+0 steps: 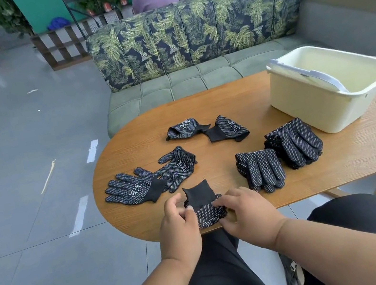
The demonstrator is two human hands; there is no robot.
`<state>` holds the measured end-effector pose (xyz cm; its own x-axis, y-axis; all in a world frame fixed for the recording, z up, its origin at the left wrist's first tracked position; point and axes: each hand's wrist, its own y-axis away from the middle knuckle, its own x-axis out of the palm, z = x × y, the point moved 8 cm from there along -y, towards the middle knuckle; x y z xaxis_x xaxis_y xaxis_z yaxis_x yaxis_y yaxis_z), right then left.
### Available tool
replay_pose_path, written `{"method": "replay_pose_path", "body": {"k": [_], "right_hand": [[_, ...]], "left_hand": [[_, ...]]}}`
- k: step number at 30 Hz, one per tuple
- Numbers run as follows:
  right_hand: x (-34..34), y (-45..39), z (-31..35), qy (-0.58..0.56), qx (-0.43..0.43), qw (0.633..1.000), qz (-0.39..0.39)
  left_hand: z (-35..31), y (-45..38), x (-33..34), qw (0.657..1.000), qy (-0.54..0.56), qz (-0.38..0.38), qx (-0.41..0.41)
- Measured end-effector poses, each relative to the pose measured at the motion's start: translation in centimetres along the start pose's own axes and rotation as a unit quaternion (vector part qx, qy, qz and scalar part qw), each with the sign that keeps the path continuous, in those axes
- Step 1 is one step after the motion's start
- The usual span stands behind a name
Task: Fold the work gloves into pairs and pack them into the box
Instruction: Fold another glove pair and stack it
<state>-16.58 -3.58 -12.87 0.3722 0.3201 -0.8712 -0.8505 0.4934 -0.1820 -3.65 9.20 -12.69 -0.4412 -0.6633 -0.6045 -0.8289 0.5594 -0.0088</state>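
At 6 o'clock, on the near edge of the table (334,154), both hands work one folded pair (206,208) of gloves. The left hand (179,229) has thumb and fingertips curled onto the pair's left side, pinching the fabric just below the cuff. The right hand (241,210) lies on its right side with fingers bent over the dotted part, pressing it down; whether it pinches or only presses I cannot tell. The plain black cuff stands up toward 12 o'clock.

The knit looks soft, light and floppy, so it should bend anywhere and spring open if let go. The rubber dots should grip the skin, the smooth cuff less so. The best hold is probably across the folded bulk, thumb under and fingers over, keeping both layers together.

At 9 o'clock two loose gloves (153,178) lie flat, overlapping. At 3 o'clock sit two stacks (280,158) of gloves. Farther, at 12 o'clock, two crumpled gloves (204,129) touch at the cuffs. At 2 o'clock stands the box (314,107), seemingly holding no gloves, its handle folded inward.
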Motion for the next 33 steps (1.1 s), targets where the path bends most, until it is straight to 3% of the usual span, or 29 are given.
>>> {"method": "replay_pose_path", "body": {"k": [5, 7, 10, 13, 16, 20, 26, 30, 33], "right_hand": [[0.0, 0.1, 0.2, 0.013, -0.007, 1.0, 0.013], [-0.1, 0.2, 0.2, 0.018, -0.009, 1.0, 0.01], [-0.1, 0.3, 0.2, 0.031, -0.013, 0.999, 0.007], [-0.1, 0.3, 0.3, 0.042, -0.011, 0.999, -0.003], [-0.1, 0.5, 0.2, 0.043, -0.008, 0.999, -0.002], [0.1, 0.1, 0.3, 0.061, -0.014, 0.998, 0.015], [-1.6, -0.4, 0.1, 0.015, -0.021, 0.998, -0.063], [-4.8, -0.5, -0.5, -0.153, 0.048, 0.982, -0.096], [-6.0, -0.6, -1.8, -0.277, 0.104, 0.95, -0.096]], "left_hand": [[-0.2, -0.3, -0.3, 0.998, -0.045, 0.0, 0.044], [-1.2, -0.2, -0.4, 0.988, -0.1, -0.001, 0.12], [-2.5, 0.2, 0.2, 0.944, -0.219, 0.024, 0.246], [-2.2, 0.5, 1.0, 0.919, -0.279, 0.099, 0.26], [-1.7, 0.3, 1.2, 0.904, -0.313, 0.128, 0.26], [-1.9, -0.3, 1.0, 0.919, -0.274, 0.114, 0.26], [-2.6, -0.6, 1.0, 0.931, -0.225, 0.117, 0.261], [-3.8, -1.0, 0.2, 0.981, -0.042, 0.103, 0.159], [-5.9, -1.2, 1.6, 0.972, 0.127, 0.172, 0.096]]}}
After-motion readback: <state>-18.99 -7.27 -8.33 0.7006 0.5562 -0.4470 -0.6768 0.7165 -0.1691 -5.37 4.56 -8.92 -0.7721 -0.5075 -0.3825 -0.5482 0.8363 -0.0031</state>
